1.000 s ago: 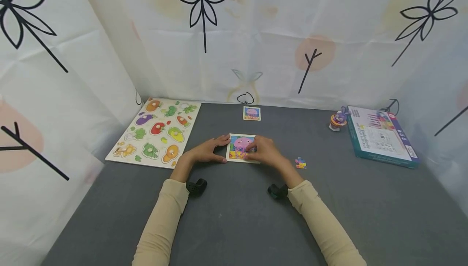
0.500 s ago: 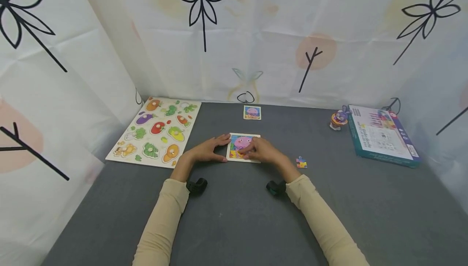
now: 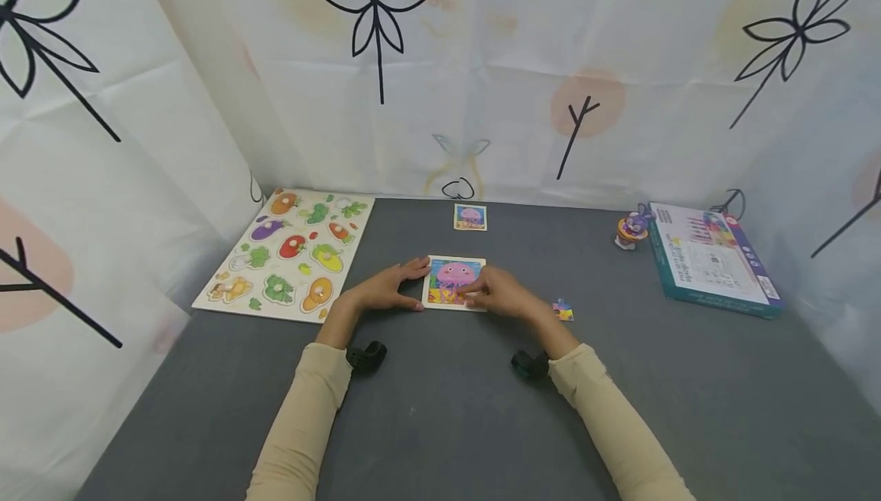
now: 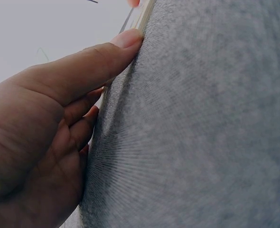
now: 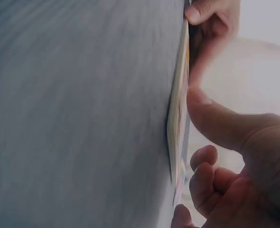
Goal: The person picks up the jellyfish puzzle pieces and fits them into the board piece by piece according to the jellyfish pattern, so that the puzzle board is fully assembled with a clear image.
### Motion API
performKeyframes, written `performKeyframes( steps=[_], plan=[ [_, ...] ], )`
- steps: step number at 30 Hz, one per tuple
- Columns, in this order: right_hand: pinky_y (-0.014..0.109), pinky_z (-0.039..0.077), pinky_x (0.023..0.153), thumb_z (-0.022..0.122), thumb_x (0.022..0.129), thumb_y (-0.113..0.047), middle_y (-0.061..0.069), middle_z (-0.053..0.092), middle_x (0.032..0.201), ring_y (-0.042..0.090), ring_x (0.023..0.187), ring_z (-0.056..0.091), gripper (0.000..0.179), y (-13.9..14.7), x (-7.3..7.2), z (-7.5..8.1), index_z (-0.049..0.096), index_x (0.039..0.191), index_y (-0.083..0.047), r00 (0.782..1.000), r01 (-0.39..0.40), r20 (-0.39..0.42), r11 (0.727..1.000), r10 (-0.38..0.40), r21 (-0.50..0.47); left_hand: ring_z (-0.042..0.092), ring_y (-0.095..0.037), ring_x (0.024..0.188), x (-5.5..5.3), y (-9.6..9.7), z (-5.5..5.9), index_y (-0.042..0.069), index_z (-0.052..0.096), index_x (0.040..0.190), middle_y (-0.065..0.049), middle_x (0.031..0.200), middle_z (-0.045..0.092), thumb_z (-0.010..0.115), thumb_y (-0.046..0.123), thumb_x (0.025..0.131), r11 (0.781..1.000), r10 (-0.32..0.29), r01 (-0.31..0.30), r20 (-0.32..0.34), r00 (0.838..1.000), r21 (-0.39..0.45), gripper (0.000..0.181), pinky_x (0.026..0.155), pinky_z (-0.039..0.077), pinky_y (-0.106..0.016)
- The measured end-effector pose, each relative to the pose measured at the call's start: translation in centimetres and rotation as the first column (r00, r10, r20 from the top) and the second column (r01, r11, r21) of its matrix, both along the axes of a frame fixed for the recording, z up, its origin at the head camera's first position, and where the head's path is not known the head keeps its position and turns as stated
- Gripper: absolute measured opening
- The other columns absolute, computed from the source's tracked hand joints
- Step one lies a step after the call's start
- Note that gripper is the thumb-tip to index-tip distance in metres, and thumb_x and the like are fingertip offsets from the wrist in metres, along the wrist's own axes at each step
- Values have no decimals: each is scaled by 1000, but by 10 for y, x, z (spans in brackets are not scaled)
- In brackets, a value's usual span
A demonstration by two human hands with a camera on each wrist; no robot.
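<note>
A small framed jigsaw puzzle (image 3: 454,274) with a pink octopus-like figure lies on the dark grey table between both hands. My left hand (image 3: 388,287) rests at its left side, thumb and fingers spread apart; in the left wrist view the thumb (image 4: 90,66) touches the frame's edge. My right hand (image 3: 505,293) is over the lower right part of the picture, thumb and index finger close together on it. In the right wrist view its thumb (image 5: 211,114) meets the puzzle's face while other fingers curl. I cannot tell whether a piece is between the fingertips, as the hand hides that spot.
A loose jigsaw piece (image 3: 563,310) lies right of the right forearm. Behind the puzzle is a small picture card (image 3: 470,217). A vegetable peg board (image 3: 278,256) lies at the left. A purple toy figure (image 3: 632,227) and a teal-edged box (image 3: 716,260) stand at the right.
The right hand's fingertips shift slightly over the lower right part of the puzzle. The left hand stays at the left edge. The whole head view tilts a little.
</note>
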State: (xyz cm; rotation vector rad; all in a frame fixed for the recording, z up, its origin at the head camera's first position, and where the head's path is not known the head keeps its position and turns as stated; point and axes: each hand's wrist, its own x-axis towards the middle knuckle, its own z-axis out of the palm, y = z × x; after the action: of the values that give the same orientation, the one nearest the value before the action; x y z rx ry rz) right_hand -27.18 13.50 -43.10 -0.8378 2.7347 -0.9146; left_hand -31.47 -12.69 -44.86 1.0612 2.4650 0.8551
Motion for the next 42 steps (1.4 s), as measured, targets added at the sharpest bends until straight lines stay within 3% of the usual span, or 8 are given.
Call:
performKeyframes(
  steps=[6, 12, 16, 20, 25, 30, 37, 42],
  plan=[
    [23, 25, 59, 69, 80, -10, 6, 46, 73, 13, 65, 28, 30, 44, 14, 4, 68, 109, 0, 995, 95, 39, 995, -94, -18, 10, -28, 143, -1, -2, -3, 8, 29, 145, -9, 154, 16, 70, 27, 81, 1000, -1, 1, -3, 1000, -5, 78, 116, 6, -48],
    [24, 30, 55, 69, 81, -12, 8, 44, 76, 15, 64, 31, 35, 88, 26, 6, 65, 112, 2, 978, 196, 80, 981, -195, -11, 10, -29, 143, 1, -3, -4, 7, 29, 144, -10, 154, 16, 70, 27, 81, 1000, -13, 13, -8, 1000, -7, 78, 115, 6, -49],
    [25, 25, 57, 70, 81, -15, 5, 41, 72, 14, 64, 29, 37, 110, 32, 5, 64, 113, 3, 975, 218, 46, 976, -218, 14, 11, -30, 143, 1, -2, -5, 7, 29, 144, -11, 154, 17, 69, 27, 82, 1000, -16, 16, -5, 1000, -2, 77, 115, 7, -50],
    [25, 24, 57, 71, 79, -17, 3, 38, 72, 14, 66, 30, 41, 129, 39, 3, 63, 115, 2, 963, 257, 73, 966, -259, 43, 10, -29, 143, 2, -1, -6, 7, 29, 144, -10, 154, 17, 69, 27, 82, 1000, -15, 15, 2, 1000, -3, 77, 115, 6, -49],
    [24, 28, 58, 73, 77, -20, 5, 45, 77, 15, 69, 33, 46, 152, 49, 1, 62, 117, 1, 946, 299, 109, 951, -307, 82, 11, -30, 143, 2, 0, -6, 6, 29, 144, -11, 154, 17, 69, 26, 82, 1000, -17, 17, -1, 1000, 0, 77, 115, 6, -49],
    [25, 27, 58, 76, 73, -30, 5, 43, 77, 15, 69, 32, 55, 163, 55, 0, 63, 118, -1, 937, 315, 119, 941, -329, 121, 11, -29, 143, 1, 0, -5, 7, 29, 144, -10, 154, 16, 69, 27, 82, 1000, -16, 16, -2, 1000, 0, 77, 115, 6, -49],
    [27, 29, 63, 78, 70, -32, 6, 41, 80, 17, 71, 34, 62, 162, 58, 3, 59, 122, -4, 951, 269, 112, 949, -289, 168, 11, -28, 143, -1, 0, -5, 8, 28, 145, -9, 154, 16, 69, 29, 81, 1000, -13, 13, -11, 1000, -7, 79, 116, 7, -48],
    [27, 27, 61, 77, 72, -27, 5, 39, 78, 16, 70, 33, 54, 160, 58, 5, 63, 119, -5, 959, 256, 82, 955, -270, 148, 10, -28, 143, -2, 0, -4, 8, 28, 145, -9, 154, 16, 69, 28, 81, 1000, -9, 9, -15, 1000, -3, 79, 116, 6, -48]
  ],
)
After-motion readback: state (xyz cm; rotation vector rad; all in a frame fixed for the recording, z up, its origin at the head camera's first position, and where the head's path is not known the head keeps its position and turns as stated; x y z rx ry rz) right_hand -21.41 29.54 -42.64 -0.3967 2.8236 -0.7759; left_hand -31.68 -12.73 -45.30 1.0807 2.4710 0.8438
